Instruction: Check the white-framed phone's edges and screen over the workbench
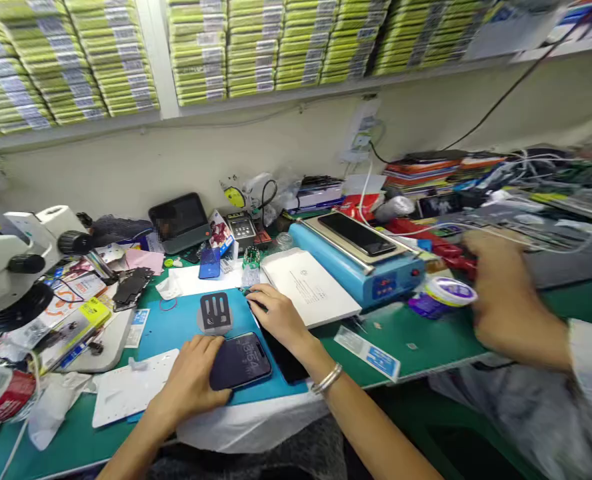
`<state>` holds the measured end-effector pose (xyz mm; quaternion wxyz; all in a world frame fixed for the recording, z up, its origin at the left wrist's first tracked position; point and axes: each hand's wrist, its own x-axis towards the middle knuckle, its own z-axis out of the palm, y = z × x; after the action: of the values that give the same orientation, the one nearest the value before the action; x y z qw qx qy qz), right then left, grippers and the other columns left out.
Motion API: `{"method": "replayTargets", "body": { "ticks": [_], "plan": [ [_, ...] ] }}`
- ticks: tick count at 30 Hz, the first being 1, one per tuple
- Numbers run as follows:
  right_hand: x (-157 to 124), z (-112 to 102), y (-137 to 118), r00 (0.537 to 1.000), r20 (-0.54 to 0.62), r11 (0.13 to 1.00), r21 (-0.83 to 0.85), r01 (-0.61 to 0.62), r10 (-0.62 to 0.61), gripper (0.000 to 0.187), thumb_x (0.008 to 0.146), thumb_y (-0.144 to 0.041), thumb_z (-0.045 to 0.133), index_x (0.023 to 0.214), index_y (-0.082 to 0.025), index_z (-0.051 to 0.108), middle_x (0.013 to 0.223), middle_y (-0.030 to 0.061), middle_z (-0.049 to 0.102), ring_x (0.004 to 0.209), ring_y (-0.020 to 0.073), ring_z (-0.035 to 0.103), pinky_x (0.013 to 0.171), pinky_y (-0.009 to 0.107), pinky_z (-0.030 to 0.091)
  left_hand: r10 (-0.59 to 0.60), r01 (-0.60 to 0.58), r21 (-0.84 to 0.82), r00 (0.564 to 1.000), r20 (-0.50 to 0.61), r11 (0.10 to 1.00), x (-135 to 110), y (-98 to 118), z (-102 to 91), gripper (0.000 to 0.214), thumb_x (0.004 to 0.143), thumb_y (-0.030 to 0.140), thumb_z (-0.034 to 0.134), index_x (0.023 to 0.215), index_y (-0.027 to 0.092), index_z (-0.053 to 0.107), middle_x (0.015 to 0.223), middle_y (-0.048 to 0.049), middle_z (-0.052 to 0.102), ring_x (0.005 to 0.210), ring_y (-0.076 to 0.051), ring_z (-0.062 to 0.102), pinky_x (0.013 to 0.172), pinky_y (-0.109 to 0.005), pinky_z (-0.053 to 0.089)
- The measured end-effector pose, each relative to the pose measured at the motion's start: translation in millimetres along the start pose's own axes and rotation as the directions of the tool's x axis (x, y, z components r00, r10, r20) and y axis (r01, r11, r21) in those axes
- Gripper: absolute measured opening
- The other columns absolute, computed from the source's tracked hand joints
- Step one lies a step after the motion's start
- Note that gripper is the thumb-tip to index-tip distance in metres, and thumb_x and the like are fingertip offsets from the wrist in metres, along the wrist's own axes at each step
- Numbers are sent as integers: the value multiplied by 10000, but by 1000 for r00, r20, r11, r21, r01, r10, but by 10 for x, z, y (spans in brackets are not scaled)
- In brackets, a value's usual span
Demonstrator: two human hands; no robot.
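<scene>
My left hand (pixel 191 375) grips the left side of a dark smartphone (pixel 241 362), its fingers along the top edge and thumb at the bottom. The phone's screen is lit and shows a clock. My right hand (pixel 279 317), with a silver bangle at the wrist, reaches over a black phone or screen panel (pixel 285 357). Its fingers are bent together near the panel's upper end; whatever they pinch is too small to make out. Both phones lie on a blue mat (pixel 163 333). Above the lit phone sits a dark plate with slots (pixel 215 312).
A white box (pixel 309 283) and a blue heating plate bearing a phone (pixel 371 273) stand at the back right. At left are a microscope (pixel 31 267) and a white tray (pixel 131 390). Another person's arm (pixel 516 307) rests on the bench at right, near a purple-and-white tub (pixel 443 295).
</scene>
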<state>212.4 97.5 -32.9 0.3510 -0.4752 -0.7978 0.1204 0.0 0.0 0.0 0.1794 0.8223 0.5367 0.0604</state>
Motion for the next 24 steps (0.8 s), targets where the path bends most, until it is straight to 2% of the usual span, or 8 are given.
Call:
{"method": "replayTargets", "body": {
  "ticks": [4, 8, 11, 13, 15, 18, 21, 24],
  "plan": [
    [187, 225, -168, 996, 51, 997, 17, 74, -74, 270, 837, -35, 491, 909, -148, 726, 1132, 135, 649, 1027, 233, 646, 908, 358, 538, -47, 46, -15, 999, -21, 999, -21, 91, -29, 736, 595, 324, 704, 1280, 124, 521, 1240, -145, 592, 1118, -349, 503, 948, -486, 423],
    [140, 50, -240, 994, 16, 993, 50, 109, -110, 305, 807, -25, 485, 948, -160, 719, 1132, 121, 659, 1084, 236, 621, 947, 363, 514, -187, 185, -158, 982, 6, 970, -63, 141, -162, 678, 592, 354, 703, 1217, 145, 541, 1163, -144, 614, 1064, -340, 535, 906, -459, 439],
    [-168, -278, -280, 978, -208, 991, 122, 50, -24, 240, 890, -149, 480, 1047, -156, 662, 1075, 121, 649, 1022, 222, 615, 936, 377, 500, -249, 269, -386, 963, 104, 882, -152, 118, -328, 606, 586, 331, 702, 1152, 186, 544, 1175, -107, 607, 1081, -303, 538, 914, -414, 423],
    [-454, -426, -344, 899, -412, 948, 317, -9, 147, 142, 890, -234, 554, 993, -185, 639, 949, 80, 639, 852, 187, 614, 797, 324, 519, -210, 280, -573, 960, 186, 770, -239, 96, -426, 585, 570, 309, 704, 1119, 204, 533, 1169, -81, 614, 1091, -278, 539, 896, -376, 413],
    [-709, -432, -459, 853, -410, 815, 579, -30, 323, 153, 883, -315, 602, 999, -215, 611, 931, 60, 623, 823, 172, 609, 737, 286, 514, -155, 273, -735, 962, 226, 621, -328, 99, -488, 623, 553, 315, 718, 1133, 212, 513, 1182, -79, 615, 1106, -270, 538, 878, -355, 400],
    [-854, -216, -738, 946, -121, 455, 890, -31, 301, 470, 837, -498, 640, 1226, -255, 532, 1077, 98, 618, 916, 218, 630, 756, 326, 536, -129, 172, -873, 984, 126, 457, -409, 187, -511, 713, 561, 357, 738, 1207, 214, 474, 1240, -105, 595, 1136, -279, 531, 886, -354, 381],
    [-690, 23, -1057, 991, 87, 204, 973, -107, 105, 672, 775, -629, 653, 1322, -263, 513, 1278, 140, 566, 1128, 288, 582, 929, 423, 495, -234, 18, -890, 967, -101, 455, -409, 347, -501, 683, 602, 340, 709, 1224, 213, 458, 1264, -124, 585, 1164, -283, 530, 894, -355, 379],
    [-440, 142, -1285, 989, 123, 45, 991, -127, 76, 622, 764, -667, 638, 1244, -272, 604, 1309, 116, 570, 1212, 290, 538, 1055, 452, 402, -415, -40, -875, 870, -268, 482, -390, 485, -514, 615, 630, 333, 676, 1194, 204, 471, 1250, -130, 595, 1191, -284, 524, 890, -349, 388]
  ]
}}
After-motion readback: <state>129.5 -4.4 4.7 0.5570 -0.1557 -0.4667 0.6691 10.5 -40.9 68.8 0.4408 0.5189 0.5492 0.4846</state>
